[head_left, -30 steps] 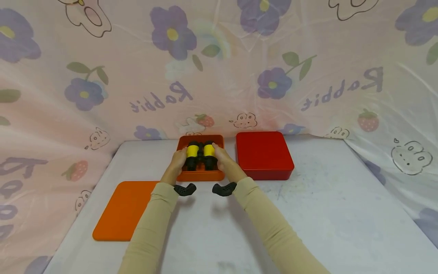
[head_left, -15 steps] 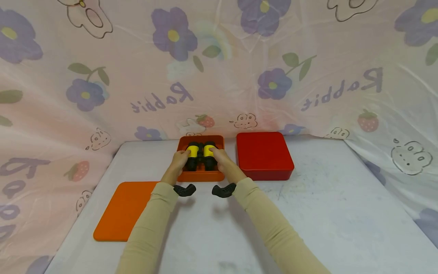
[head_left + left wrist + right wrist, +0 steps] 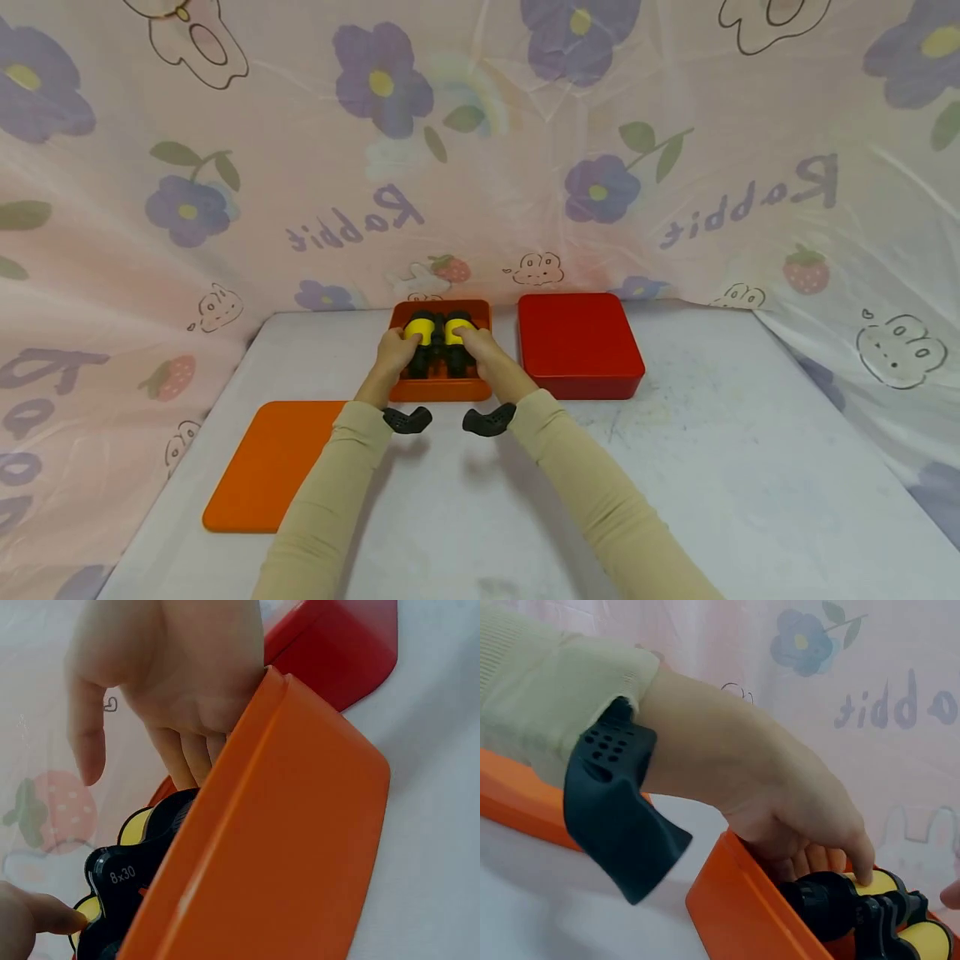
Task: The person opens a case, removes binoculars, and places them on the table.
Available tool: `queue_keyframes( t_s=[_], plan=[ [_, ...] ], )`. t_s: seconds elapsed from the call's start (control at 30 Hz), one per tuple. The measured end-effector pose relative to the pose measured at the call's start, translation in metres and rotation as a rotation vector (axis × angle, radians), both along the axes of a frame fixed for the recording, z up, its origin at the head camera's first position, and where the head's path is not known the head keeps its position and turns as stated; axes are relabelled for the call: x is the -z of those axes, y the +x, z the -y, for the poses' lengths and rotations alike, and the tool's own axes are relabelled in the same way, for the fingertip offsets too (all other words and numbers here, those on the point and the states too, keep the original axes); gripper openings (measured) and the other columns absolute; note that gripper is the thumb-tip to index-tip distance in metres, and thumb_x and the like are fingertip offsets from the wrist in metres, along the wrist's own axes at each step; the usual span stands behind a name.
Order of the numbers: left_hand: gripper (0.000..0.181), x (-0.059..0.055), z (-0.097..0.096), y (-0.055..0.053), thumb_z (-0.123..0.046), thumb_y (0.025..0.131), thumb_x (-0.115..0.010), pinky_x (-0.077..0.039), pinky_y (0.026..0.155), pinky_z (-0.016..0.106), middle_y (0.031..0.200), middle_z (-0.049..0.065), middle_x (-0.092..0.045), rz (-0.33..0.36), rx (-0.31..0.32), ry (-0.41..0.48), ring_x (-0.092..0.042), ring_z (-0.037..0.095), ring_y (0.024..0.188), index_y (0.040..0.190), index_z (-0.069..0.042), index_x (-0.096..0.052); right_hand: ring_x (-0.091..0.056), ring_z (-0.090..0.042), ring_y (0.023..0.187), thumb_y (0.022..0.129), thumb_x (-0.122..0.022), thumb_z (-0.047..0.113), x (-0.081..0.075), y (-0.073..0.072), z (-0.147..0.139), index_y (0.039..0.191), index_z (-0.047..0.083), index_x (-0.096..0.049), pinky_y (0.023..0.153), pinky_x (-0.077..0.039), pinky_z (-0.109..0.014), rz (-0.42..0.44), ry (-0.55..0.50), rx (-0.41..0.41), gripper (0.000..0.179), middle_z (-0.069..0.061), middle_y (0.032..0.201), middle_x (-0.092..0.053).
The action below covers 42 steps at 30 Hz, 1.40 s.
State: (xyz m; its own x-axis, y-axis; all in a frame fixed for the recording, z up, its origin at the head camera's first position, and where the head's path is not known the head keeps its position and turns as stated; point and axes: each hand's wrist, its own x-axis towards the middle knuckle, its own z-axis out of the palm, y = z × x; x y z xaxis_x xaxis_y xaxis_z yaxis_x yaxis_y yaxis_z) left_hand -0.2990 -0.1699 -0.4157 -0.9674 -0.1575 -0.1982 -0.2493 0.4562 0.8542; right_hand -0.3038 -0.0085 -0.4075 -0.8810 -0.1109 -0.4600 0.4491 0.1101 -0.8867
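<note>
Black binoculars with yellow bands [image 3: 459, 330], marked 8x30 in the left wrist view, lie in an open orange box [image 3: 442, 392] at the back of the table. My left hand [image 3: 393, 357] grips the left barrel, its thumb pressing the yellow band [image 3: 877, 883] and its fingers reaching down inside the box. My right hand [image 3: 489, 353] is at the right barrel. Its fingers [image 3: 196, 756] extend down between barrel and box wall, while its thumb is held above the barrel, apart from it in the left wrist view. The lower fingers are partly hidden by the box wall.
A closed red box [image 3: 579, 342] stands just right of the orange one. An orange lid [image 3: 262, 467] lies flat at the front left, partly under the left forearm in view. A printed rabbit-and-flower curtain [image 3: 480, 167] hangs behind the white table [image 3: 720, 467].
Both thumbs have moved inward from the outer sides onto or over the yellow bands. The binoculars and box stay in place; the head view has tilted up slightly.
</note>
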Motion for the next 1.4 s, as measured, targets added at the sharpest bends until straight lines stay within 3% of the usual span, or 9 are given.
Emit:
queue_keyframes(
  t_s=[0.2,0.4,0.57,0.83,1.0,1.2,1.4],
  plan=[
    [0.062,-0.005,0.000,-0.002,-0.023,0.100,-0.048,-0.034,0.118,0.048,0.153,0.029,-0.032,-0.032,0.001,-0.059,-0.037,0.039,0.140,0.146,0.011,-0.026,-0.019,-0.033,0.149,0.096,-0.051,0.036,-0.008,0.001,0.002,0.155,0.007,-0.013,0.124,-0.016,-0.054,-0.020,0.024,0.002,0.075,-0.011,0.163,-0.013],
    [0.057,-0.013,-0.002,0.000,-0.023,0.099,-0.049,-0.036,0.117,0.047,0.149,0.027,-0.039,-0.029,-0.014,-0.047,-0.042,0.037,0.135,0.143,0.011,-0.035,-0.023,-0.031,0.147,0.096,-0.052,0.034,-0.013,0.004,0.001,0.154,0.005,-0.016,0.124,-0.017,-0.052,-0.045,0.033,0.041,0.074,-0.012,0.161,-0.020],
    [0.059,-0.015,-0.002,0.000,-0.024,0.099,-0.049,-0.036,0.117,0.046,0.151,0.026,-0.037,-0.023,-0.027,-0.042,-0.041,0.037,0.138,0.145,0.009,-0.033,-0.026,-0.032,0.145,0.096,-0.053,0.032,-0.014,0.003,0.004,0.153,0.005,-0.016,0.124,-0.018,-0.053,-0.035,0.052,0.057,0.074,-0.013,0.159,-0.022],
    [0.060,-0.017,-0.001,0.003,-0.026,0.099,-0.050,-0.032,0.119,0.047,0.154,0.025,-0.033,-0.014,-0.024,0.005,-0.034,0.037,0.143,0.146,0.008,-0.032,-0.026,-0.032,0.147,0.097,-0.054,0.028,-0.018,0.006,0.002,0.153,0.002,-0.018,0.124,-0.020,-0.050,-0.083,0.056,0.099,0.071,-0.015,0.160,-0.022],
    [0.063,-0.022,-0.001,0.006,-0.028,0.099,-0.051,-0.033,0.119,0.046,0.155,0.024,-0.033,-0.022,-0.033,0.016,-0.035,0.037,0.143,0.147,0.007,-0.031,-0.032,-0.032,0.144,0.096,-0.057,0.027,-0.019,0.009,0.001,0.151,0.001,-0.023,0.123,-0.026,-0.046,-0.134,0.032,0.169,0.070,-0.017,0.158,-0.028],
    [0.068,-0.029,0.002,0.010,-0.032,0.097,-0.056,-0.032,0.119,0.045,0.156,0.020,-0.032,0.006,-0.050,0.068,-0.035,0.035,0.144,0.148,0.004,-0.030,-0.038,-0.032,0.141,0.095,-0.060,0.026,-0.021,0.010,0.000,0.150,0.002,-0.027,0.121,-0.030,-0.045,-0.135,-0.014,0.245,0.068,-0.017,0.156,-0.032],
    [0.068,-0.032,0.005,0.014,-0.033,0.095,-0.058,-0.029,0.121,0.046,0.157,0.019,-0.031,0.024,-0.058,0.145,-0.030,0.034,0.146,0.147,0.003,-0.033,-0.035,-0.033,0.142,0.092,-0.064,0.024,-0.023,0.012,-0.002,0.150,0.000,-0.026,0.121,-0.028,-0.048,-0.135,-0.045,0.239,0.073,-0.018,0.157,-0.030]
  ],
)
